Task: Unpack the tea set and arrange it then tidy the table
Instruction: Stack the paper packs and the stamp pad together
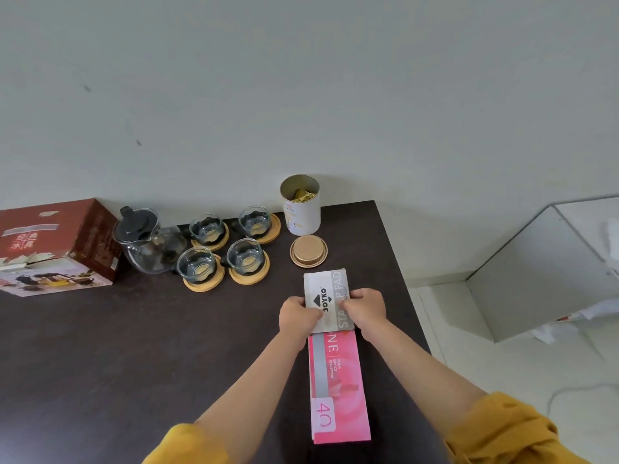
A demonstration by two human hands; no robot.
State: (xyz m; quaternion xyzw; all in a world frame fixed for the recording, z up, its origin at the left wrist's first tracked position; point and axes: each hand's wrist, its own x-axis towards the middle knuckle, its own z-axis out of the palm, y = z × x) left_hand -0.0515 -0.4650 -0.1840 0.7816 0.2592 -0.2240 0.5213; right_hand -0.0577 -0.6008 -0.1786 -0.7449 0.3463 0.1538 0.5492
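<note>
Both hands hold a grey stamp pad box [326, 289] on the dark table [134, 329]. My left hand [298, 314] grips its left edge and my right hand [365, 308] grips its right edge. The box overlaps the far end of a pink box [338, 386] lying towards me. Behind, a glass teapot [147, 242] with a black lid stands beside several glass cups [246, 256] on round wooden coasters [249, 277]. An open tea tin [301, 205] stands at the back, its gold lid [308, 251] lying in front of it.
The red tea set carton [57, 246] lies at the table's far left against the wall. The table's right edge runs close to my right arm. A white cabinet [536, 272] stands to the right, on a pale floor.
</note>
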